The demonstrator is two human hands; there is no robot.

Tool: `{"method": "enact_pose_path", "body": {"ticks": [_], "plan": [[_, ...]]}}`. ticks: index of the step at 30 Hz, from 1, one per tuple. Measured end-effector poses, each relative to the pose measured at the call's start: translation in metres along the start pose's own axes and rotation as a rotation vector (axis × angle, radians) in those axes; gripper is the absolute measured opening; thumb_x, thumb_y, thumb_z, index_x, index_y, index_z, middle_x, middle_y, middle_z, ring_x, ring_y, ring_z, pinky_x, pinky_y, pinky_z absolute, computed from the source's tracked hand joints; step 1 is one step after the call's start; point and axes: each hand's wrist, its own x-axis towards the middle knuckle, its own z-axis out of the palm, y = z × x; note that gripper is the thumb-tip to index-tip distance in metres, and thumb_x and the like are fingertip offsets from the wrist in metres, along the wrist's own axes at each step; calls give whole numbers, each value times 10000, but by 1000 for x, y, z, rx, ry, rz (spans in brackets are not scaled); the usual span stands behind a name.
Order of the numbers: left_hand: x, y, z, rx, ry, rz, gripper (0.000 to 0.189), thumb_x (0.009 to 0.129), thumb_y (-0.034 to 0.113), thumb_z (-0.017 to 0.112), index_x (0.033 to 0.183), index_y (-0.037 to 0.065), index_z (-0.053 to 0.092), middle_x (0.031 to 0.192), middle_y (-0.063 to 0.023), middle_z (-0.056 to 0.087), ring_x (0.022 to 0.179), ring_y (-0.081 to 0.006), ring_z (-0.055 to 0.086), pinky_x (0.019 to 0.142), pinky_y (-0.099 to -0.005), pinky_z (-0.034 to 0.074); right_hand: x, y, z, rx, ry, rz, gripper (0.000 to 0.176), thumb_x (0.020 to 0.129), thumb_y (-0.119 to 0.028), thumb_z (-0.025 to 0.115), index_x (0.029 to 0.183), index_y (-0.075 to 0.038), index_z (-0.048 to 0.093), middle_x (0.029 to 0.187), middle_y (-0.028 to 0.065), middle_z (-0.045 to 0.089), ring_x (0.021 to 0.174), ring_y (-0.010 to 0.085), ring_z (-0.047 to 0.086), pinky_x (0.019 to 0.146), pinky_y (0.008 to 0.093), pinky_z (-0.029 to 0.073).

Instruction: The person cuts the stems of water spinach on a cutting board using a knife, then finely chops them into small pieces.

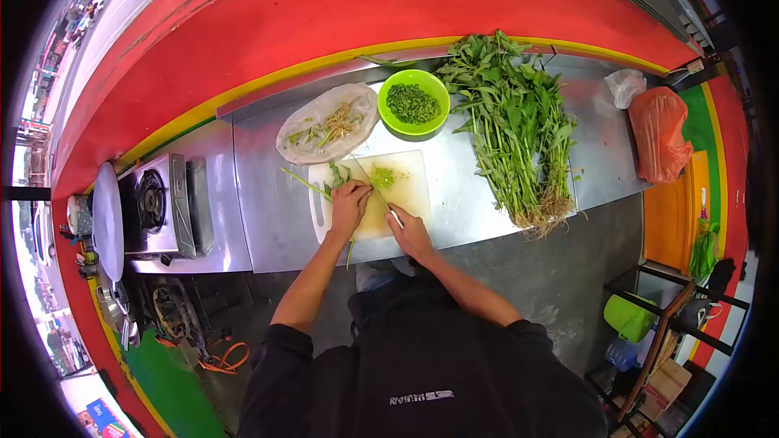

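Note:
My left hand (350, 204) is closed around a few green leafy stalks (307, 182) over the white cutting board (415, 174). One stalk sticks out to the left past the board. My right hand (411, 232) grips a knife (380, 191), its blade slanting up and left beside my left fingers. Small chopped green pieces (387, 176) lie on the board right of the blade. Behind the board, a lime-green bowl (444, 108) holds finely chopped greens. To its left, a clear plastic bag (294, 135) carries cut-off roots and stem ends.
A big bunch of leafy greens with roots (511, 126) covers the counter at right. Farther right sit a red plastic bag (659, 134) and a small white bag (625, 88). A gas stove (154, 199) stands at left. The red wall (341, 12) borders the steel counter (272, 219).

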Motion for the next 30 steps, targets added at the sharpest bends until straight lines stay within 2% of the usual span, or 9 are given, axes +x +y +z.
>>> {"method": "enact_pose_path", "body": {"ticks": [5,19,21,22,25,27,30], "plan": [[-1,-2,0,-9,-4,-12,130,899,124,736,1019,109,782,998,-14,709,959,-230,648,862,-407,391,-15,1,-4,63,11,-51,408,1014,-301,624,1292,-4,649,1056,312,704,994,470,695,847,489,563],[-1,-5,2,3,9,16,110,899,117,737,1001,99,774,993,-23,709,955,-234,651,854,-405,395,-14,-7,-10,34,-52,56,402,1017,-309,616,1282,-8,652,1080,289,711,1000,468,693,870,500,553],[1,-6,4,-1,11,19,113,899,118,736,1004,101,775,997,-24,709,954,-234,653,856,-406,395,-18,-5,-10,60,-15,3,385,1015,-249,634,1308,1,642,1081,320,697,1033,446,702,864,442,557],[1,-4,4,-3,11,18,113,899,118,736,1004,101,775,997,-24,709,954,-234,653,856,-406,395,-17,-4,-11,59,-16,4,385,1015,-249,634,1308,1,642,1081,320,697,1033,446,702,864,442,557],[1,-2,2,9,-16,-7,120,898,115,735,1009,101,776,999,-27,710,954,-236,656,862,-407,399,-14,1,-10,44,-24,-8,384,1014,-250,637,1302,3,645,1072,320,699,1025,457,699,856,449,560],[2,-2,0,12,4,21,127,895,107,734,1014,96,775,998,-31,709,952,-237,658,853,-408,403,-11,2,-8,-1,-38,16,409,1008,-303,625,1303,-21,648,1082,280,714,986,468,695,871,501,557],[1,0,-1,-4,-8,17,130,891,100,734,1014,89,774,1005,-34,711,955,-241,659,843,-408,407,-10,3,-7,2,-32,24,411,1002,-309,628,1306,-33,649,1072,277,717,970,472,695,867,509,556]]}}
